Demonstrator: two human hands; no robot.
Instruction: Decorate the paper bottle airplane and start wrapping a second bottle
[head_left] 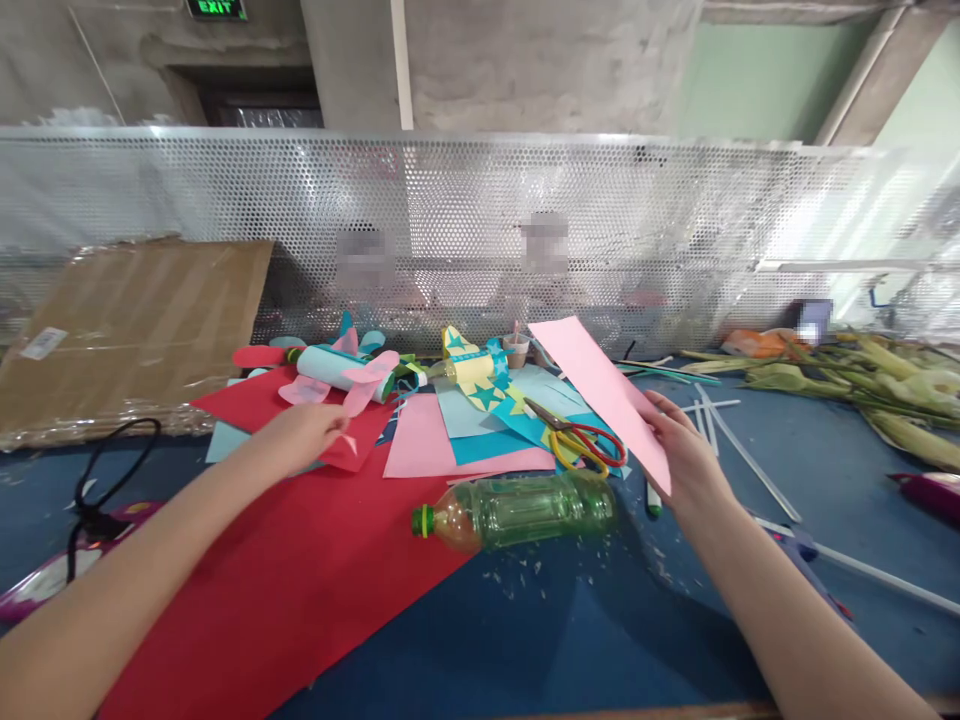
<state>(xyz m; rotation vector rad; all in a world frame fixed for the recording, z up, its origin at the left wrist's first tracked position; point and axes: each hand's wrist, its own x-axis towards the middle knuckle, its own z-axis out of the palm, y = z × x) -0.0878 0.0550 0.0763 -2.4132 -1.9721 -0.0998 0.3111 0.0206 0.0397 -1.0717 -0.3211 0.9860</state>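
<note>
My right hand (686, 450) grips a sheet of pink paper (592, 385) by its lower right edge, holding it tilted above the table. Over the red sheets, my left hand (319, 432) has its fingers pinched on a small piece of pink paper (346, 447). Just beyond it lies a craft of a light blue roll (330, 368) with pink paper flaps. A clear green plastic bottle (544, 510) lies on its side between my arms, its neck to the left. Scissors with red and yellow handles (581, 443) rest behind the bottle.
A large red sheet (315, 580) covers the table's front left. Pink and blue papers lie behind the bottle, near a yellow, star-decorated craft (476, 375). Cardboard (135, 330) leans at left against a perforated metal screen (465, 190). A glue gun (806, 565) and corn husks (847, 375) are right.
</note>
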